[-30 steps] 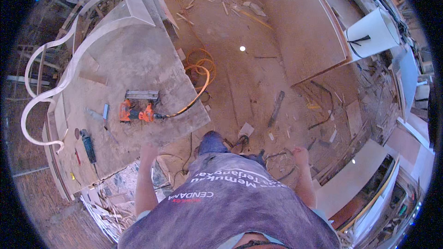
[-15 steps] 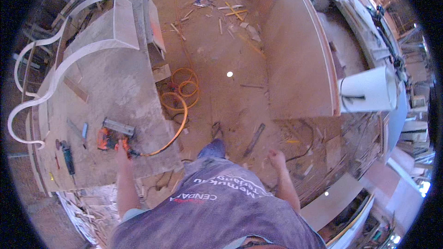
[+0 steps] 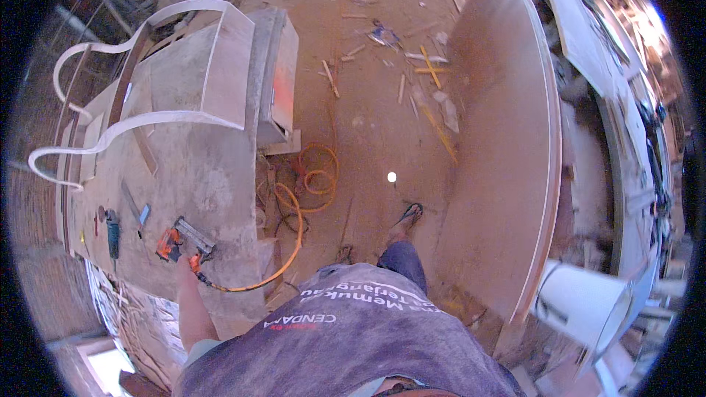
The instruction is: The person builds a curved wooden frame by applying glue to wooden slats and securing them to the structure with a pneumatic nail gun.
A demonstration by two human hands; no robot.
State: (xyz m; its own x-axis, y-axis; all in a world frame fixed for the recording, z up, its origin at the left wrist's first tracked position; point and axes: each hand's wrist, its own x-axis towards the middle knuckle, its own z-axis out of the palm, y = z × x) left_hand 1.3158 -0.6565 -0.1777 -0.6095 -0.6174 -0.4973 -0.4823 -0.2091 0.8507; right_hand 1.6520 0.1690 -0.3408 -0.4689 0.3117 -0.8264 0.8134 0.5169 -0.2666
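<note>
Here, at lower left, our left hand (image 3: pixel 184 262) held the orange nail gun (image 3: pixel 193 234), fingers curled, presumably for control; our right hand was out of frame.

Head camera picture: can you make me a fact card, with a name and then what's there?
Left hand: holding the orange-and-black tool with a grey metal bar
Right hand: not in view
Hose: bendy orange hose, running from that tool past the table's edge
Table: broad grey-brown worktop
Left of the tool: small blue block, long dark-teal tool
Table's far end: pale wavy frame
Floor: crossed yellow sticks
</note>
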